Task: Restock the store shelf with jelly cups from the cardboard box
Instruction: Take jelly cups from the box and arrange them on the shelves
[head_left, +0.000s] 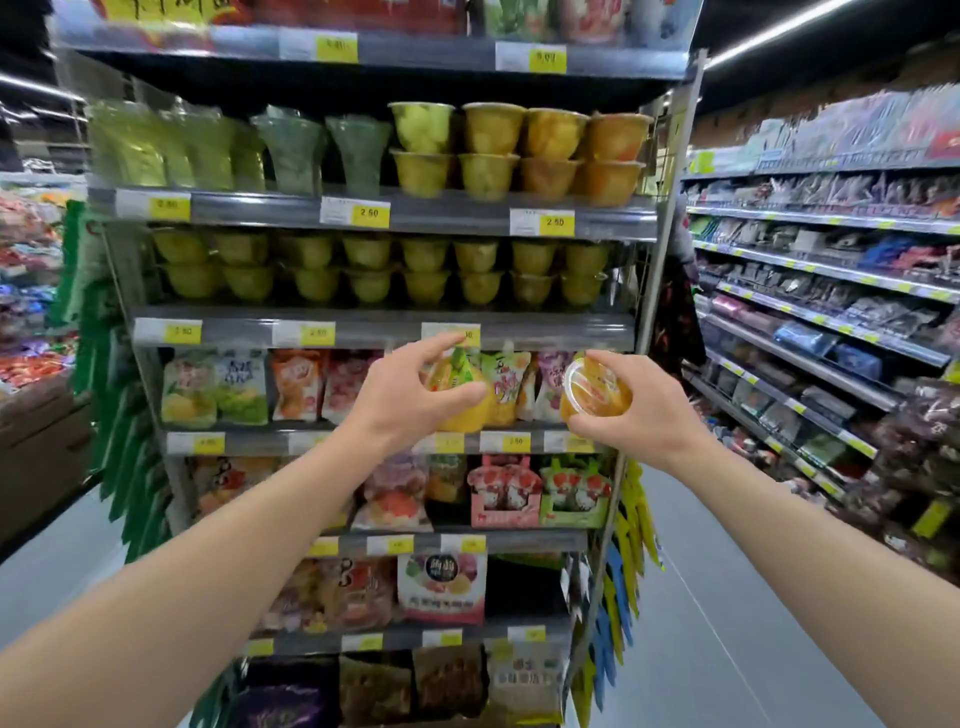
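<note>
My right hand (639, 421) grips an orange jelly cup (595, 392), tilted so its clear lid faces left. It is held in front of the pouch shelf, at the right end. My left hand (410, 397) hovers beside it with fingers spread and loosely curled, holding nothing, in front of a yellow spout pouch (460, 410) on the shelf. Above, stacked jelly cups (519, 150) in green, yellow and orange fill the right half of one shelf. A full double row of green cups (384, 270) sits on the shelf below. The cardboard box is not in view.
The shelf unit (384, 327) has metal edges with yellow price tags. Snack pouches and bags fill its lower shelves. An aisle floor (691, 597) runs along the right, with another long shelf of packaged goods (831, 291) beyond. Green hanging packs (104, 364) line the left side.
</note>
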